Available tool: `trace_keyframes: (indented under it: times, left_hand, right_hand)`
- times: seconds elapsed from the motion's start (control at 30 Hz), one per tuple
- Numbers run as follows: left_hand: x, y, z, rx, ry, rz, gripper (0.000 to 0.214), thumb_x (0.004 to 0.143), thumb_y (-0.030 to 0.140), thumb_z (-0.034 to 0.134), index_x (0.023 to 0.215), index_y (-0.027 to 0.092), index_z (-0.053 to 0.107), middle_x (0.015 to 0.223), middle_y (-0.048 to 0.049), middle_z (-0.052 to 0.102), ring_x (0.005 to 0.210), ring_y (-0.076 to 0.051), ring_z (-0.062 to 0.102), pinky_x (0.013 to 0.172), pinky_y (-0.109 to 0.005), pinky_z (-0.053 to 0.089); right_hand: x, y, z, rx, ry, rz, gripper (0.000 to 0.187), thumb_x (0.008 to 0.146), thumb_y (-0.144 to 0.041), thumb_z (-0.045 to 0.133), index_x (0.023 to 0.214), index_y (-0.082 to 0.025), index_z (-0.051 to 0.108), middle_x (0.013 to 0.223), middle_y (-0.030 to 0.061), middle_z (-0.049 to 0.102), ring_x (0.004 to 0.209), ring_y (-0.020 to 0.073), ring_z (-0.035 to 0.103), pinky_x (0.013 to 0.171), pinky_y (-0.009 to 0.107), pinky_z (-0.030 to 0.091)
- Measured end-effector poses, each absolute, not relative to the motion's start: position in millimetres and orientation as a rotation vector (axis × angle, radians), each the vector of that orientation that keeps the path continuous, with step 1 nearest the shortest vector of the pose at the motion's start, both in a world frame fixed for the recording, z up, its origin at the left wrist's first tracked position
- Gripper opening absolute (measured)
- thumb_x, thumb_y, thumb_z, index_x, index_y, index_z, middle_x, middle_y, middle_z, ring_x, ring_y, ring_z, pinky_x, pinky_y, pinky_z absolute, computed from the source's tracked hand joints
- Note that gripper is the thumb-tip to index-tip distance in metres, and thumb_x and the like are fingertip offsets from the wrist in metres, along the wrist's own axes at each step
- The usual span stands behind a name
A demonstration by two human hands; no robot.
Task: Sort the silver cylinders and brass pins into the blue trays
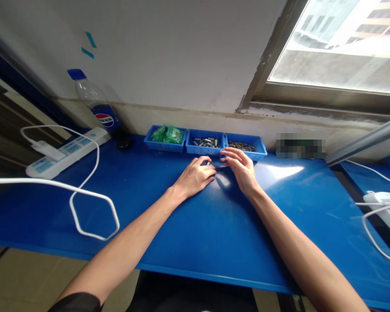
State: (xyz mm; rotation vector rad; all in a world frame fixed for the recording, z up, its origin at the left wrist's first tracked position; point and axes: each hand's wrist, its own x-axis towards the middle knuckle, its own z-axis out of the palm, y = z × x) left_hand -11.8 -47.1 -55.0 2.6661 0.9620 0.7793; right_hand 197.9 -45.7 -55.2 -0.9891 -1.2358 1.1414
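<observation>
My left hand rests low over the blue table, fingers curled around a small silvery metal piece that shows between thumb and forefinger. Facing it, my right hand has its fingers extended and slightly apart, with nothing visible in them. Just beyond the hands stand three blue bins in a row. The left bin contains green-tinted plastic packets. Short silvery metal cylinders lie in the middle bin. Thin brownish metal pins or screws fill the right bin, partly behind my right fingers.
A cola bottle stands at the back left beside a white power strip. A white cable loops over the table's left side. A blurred-out object sits at the back right. Another white power strip is far right.
</observation>
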Motion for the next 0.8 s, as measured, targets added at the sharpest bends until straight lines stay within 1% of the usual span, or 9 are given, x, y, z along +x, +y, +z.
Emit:
trace_keyframes:
  times: [0.1,0.17,0.3,0.4,0.53,0.67,0.73,0.8]
  left_hand:
    - [-13.0,-44.9,-55.7,2.689,0.953,0.782,0.017,0.098,0.019,0.062,0.107,0.021,0.076,0.108,-0.0074,0.078,0.112,-0.027,0.063,0.1,-0.044,0.054]
    - [-13.7,-44.6,-56.1,2.709,0.934,0.785,0.018,0.099,0.019,0.06,0.109,0.02,0.075,0.11,-0.0078,0.077,0.107,-0.025,0.065,0.097,-0.041,0.056]
    - [-15.3,-45.8,-56.4,2.684,0.977,0.832,0.018,0.097,0.021,0.064,0.112,0.018,0.074,0.116,-0.0099,0.072,0.105,-0.023,0.069,0.093,-0.037,0.058]
    - [-15.3,-45.8,-56.3,2.516,1.01,0.99,0.022,0.096,0.019,0.065,0.116,0.019,0.073,0.121,-0.0096,0.071,0.104,-0.021,0.072,0.093,-0.034,0.06]
    - [-13.3,-44.0,-53.6,2.255,1.01,1.207,0.024,0.095,0.017,0.065,0.117,0.018,0.074,0.117,-0.008,0.077,0.1,-0.019,0.075,0.095,-0.032,0.06]
    - [-11.6,-41.9,-51.9,2.048,1.03,1.279,0.029,0.098,0.017,0.059,0.124,0.018,0.072,0.118,-0.0073,0.078,0.105,-0.019,0.076,0.101,-0.032,0.059]
    - [-11.1,-40.8,-52.9,1.933,1.022,1.296,0.03,0.098,0.019,0.06,0.126,0.018,0.071,0.116,-0.0072,0.079,0.104,-0.019,0.076,0.098,-0.031,0.061]
    - [-10.9,-39.7,-54.5,1.837,1.022,1.314,0.032,0.094,0.022,0.067,0.126,0.017,0.07,0.113,-0.0078,0.079,0.099,-0.019,0.077,0.093,-0.03,0.064]
  right_hand:
    - [197.9,-44.7,-57.4,-0.981,-1.231,1.151,0.036,0.085,-0.04,0.074,0.119,-0.026,0.07,0.123,0.0072,0.075,0.096,0.0229,0.071,0.089,0.039,0.055]
    - [198.1,-44.0,-58.7,-0.971,-1.225,1.152,0.036,0.085,-0.04,0.074,0.119,-0.025,0.071,0.121,0.0074,0.076,0.093,0.0224,0.071,0.087,0.039,0.056]
    - [198.4,-43.2,-59.2,-0.956,-1.218,1.157,0.035,0.086,-0.039,0.074,0.117,-0.025,0.072,0.117,0.0071,0.076,0.089,0.0211,0.07,0.085,0.038,0.055]
    - [198.8,-43.2,-58.6,-0.958,-1.215,1.17,0.033,0.085,-0.039,0.075,0.115,-0.025,0.072,0.112,0.0063,0.077,0.086,0.0199,0.069,0.083,0.037,0.055]
    - [199.3,-43.4,-59.3,-0.958,-1.209,1.196,0.034,0.084,-0.038,0.076,0.115,-0.025,0.072,0.1,0.0045,0.077,0.079,0.0182,0.068,0.081,0.036,0.054]
    - [198.3,-44.5,-59.3,-0.987,-1.251,1.191,0.031,0.085,-0.039,0.075,0.112,-0.024,0.073,0.094,0.0036,0.078,0.077,0.0171,0.066,0.079,0.034,0.053]
    - [197.3,-45.5,-57.9,-1.006,-1.284,1.183,0.029,0.086,-0.041,0.074,0.109,-0.024,0.074,0.091,0.0035,0.078,0.076,0.0173,0.066,0.078,0.033,0.052]
    - [196.2,-46.6,-55.7,-1.027,-1.319,1.174,0.028,0.086,-0.043,0.075,0.106,-0.023,0.075,0.088,0.0034,0.077,0.074,0.0175,0.066,0.075,0.033,0.052]
